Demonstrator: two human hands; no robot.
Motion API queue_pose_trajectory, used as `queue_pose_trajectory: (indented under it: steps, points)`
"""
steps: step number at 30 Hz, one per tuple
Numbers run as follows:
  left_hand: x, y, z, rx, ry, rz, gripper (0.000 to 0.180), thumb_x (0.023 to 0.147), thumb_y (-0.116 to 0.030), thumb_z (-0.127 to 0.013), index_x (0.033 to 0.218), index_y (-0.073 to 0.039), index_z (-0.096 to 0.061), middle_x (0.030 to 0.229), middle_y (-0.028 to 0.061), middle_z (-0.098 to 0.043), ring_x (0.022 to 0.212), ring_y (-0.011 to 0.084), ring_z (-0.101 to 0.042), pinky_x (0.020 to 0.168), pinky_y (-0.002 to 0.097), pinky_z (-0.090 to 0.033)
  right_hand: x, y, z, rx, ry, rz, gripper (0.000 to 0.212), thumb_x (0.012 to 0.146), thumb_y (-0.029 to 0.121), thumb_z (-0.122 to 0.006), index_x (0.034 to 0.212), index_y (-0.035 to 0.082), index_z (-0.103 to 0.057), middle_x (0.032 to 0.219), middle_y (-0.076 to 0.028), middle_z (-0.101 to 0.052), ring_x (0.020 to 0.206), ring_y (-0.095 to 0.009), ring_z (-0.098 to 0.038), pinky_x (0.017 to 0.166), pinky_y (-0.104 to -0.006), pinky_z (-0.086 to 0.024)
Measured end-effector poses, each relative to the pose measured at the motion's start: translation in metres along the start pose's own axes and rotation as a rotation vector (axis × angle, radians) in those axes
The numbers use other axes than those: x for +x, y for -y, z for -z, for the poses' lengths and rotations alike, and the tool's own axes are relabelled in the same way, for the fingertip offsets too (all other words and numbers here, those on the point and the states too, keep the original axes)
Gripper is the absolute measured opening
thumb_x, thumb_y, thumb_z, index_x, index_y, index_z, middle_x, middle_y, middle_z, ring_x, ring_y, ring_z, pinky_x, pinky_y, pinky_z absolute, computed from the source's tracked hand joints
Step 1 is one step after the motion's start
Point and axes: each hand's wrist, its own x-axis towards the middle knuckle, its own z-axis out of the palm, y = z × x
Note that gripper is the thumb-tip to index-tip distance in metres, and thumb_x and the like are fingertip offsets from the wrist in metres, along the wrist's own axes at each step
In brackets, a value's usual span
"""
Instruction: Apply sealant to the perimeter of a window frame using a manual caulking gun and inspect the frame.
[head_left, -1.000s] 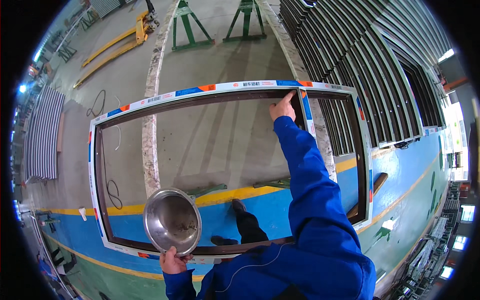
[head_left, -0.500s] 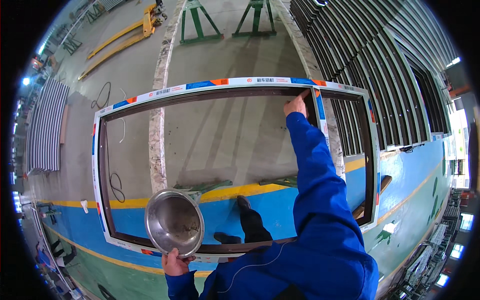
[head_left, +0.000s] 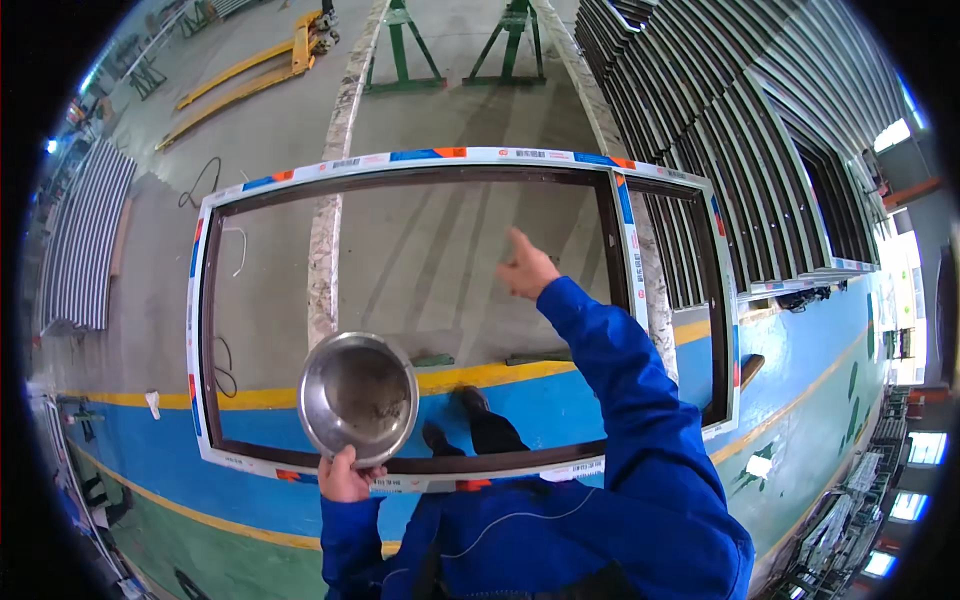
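Note:
A round metal bowl (head_left: 350,435) is gripped at its near rim by my left hand (head_left: 346,476), thumb on the inside and fingers underneath. Small dark bits lie on the bottom of the bowl; their kind is too small to tell. Below the bowl, a large rectangular window frame (head_left: 400,177) rests flat, its pale outer faces covered with printed film and its inner edges dark brown. A crossbar (head_left: 622,240) divides it toward the right. My right hand (head_left: 527,266) hangs over the large opening, left of the crossbar, fingers apart and touching nothing.
Two long speckled supports (head_left: 325,260) carry the frame, with green trestles (head_left: 403,50) at the far end. Stacked dark frame profiles (head_left: 700,110) stand at the right. A yellow pallet truck (head_left: 240,85) and a striped stack (head_left: 90,235) are on the left.
My right hand has left the far corner by the crossbar and come nearer and leftward over the opening. My left hand and the bowl have shifted slightly away from me.

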Motion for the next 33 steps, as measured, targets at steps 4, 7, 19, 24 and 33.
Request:
queue_pose_trajectory:
  steps: [4, 7, 19, 24, 33]
  points:
    - [0.014, 0.001, 0.007, 0.021, 0.029, 0.035, 0.041, 0.085, -0.017, -0.056, 0.122, 0.001, -0.049, 0.091, 0.017, -0.065, 0.064, 0.0257, -0.063, 0.052, 0.0354, -0.053, -0.097, 0.107, 0.002, -0.023, 0.325, 0.149, 0.072, 0.08, 0.018, -0.061, 0.145, 0.015, -0.03, 0.081, -0.017, -0.067, 0.067, -0.027, -0.067, 0.065, -0.0339, -0.054]
    - [0.026, 0.011, 0.018, 0.078, 0.055, -0.03, 0.031, 0.087, -0.015, -0.057, 0.112, 0.003, -0.056, 0.085, 0.0155, -0.066, 0.059, 0.0237, -0.064, 0.05, 0.0321, -0.053, -0.142, 0.144, -0.017, -0.266, 0.472, 0.427, 0.073, 0.078, 0.017, -0.061, 0.145, 0.02, -0.033, 0.076, -0.014, -0.066, 0.066, -0.028, -0.066, 0.064, -0.0362, -0.053]
    - [0.014, 0.025, 0.022, 0.35, 0.229, -0.502, 0.028, 0.085, -0.01, -0.056, 0.11, 0.001, -0.057, 0.096, 0.0103, -0.065, 0.073, 0.0148, -0.063, 0.056, 0.0273, -0.054, -0.196, 0.168, -0.085, -1.052, 0.634, 0.294, 0.073, 0.073, 0.019, -0.061, 0.142, 0.027, -0.04, 0.097, -0.018, -0.067, 0.09, -0.036, -0.065, 0.072, -0.0464, -0.052]
    - [0.007, 0.027, 0.002, 0.283, 0.34, -0.236, 0.027, 0.086, -0.01, -0.057, 0.111, 0.001, -0.055, 0.091, 0.0098, -0.065, 0.072, 0.0136, -0.062, 0.06, 0.028, -0.052, -0.214, 0.146, -0.068, -1.043, 0.605, 0.227, 0.073, 0.073, 0.021, -0.062, 0.142, 0.025, -0.039, 0.094, -0.02, -0.066, 0.087, -0.038, -0.064, 0.072, -0.0486, -0.051]
    - [0.031, 0.064, -0.022, 0.39, 0.329, -0.163, 0.019, 0.086, -0.012, -0.058, 0.099, 0.001, -0.056, 0.079, 0.0088, -0.064, 0.061, 0.0121, -0.061, 0.05, 0.0263, -0.05, -0.26, 0.106, 0.041, -0.676, 0.436, -0.057, 0.067, 0.079, 0.023, -0.062, 0.142, 0.02, -0.038, 0.077, -0.016, -0.067, 0.071, -0.029, -0.068, 0.066, -0.0385, -0.052]
